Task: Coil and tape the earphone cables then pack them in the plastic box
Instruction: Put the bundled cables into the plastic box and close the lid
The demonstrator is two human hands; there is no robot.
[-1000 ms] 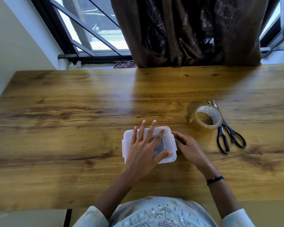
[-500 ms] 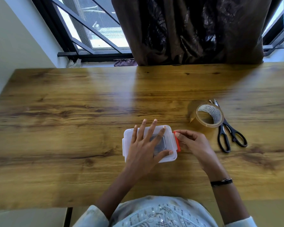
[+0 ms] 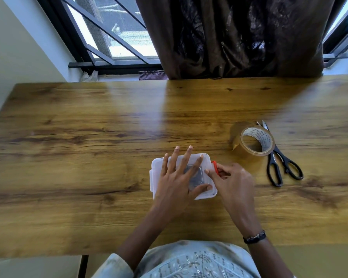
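While the translucent rectangular plastic box (image 3: 159, 177) sits on the wooden worktop (image 3: 88, 147), its lid is pressed flat by the splayed left hand (image 3: 177, 177).
The box's red side clasp (image 3: 214, 166) is pinched by the right hand (image 3: 232, 181); right of the box lie a brown tape roll (image 3: 249, 144) and black-handled scissors (image 3: 279, 167).

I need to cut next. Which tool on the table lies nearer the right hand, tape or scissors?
The tape roll; the scissors lie beyond it, farther from the right hand.

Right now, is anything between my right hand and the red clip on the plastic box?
Nothing visible. The right hand already touches the red clip at the plastic box side, while the left hand presses flat on the lid. Tape roll and scissors lie clear, off to the right.
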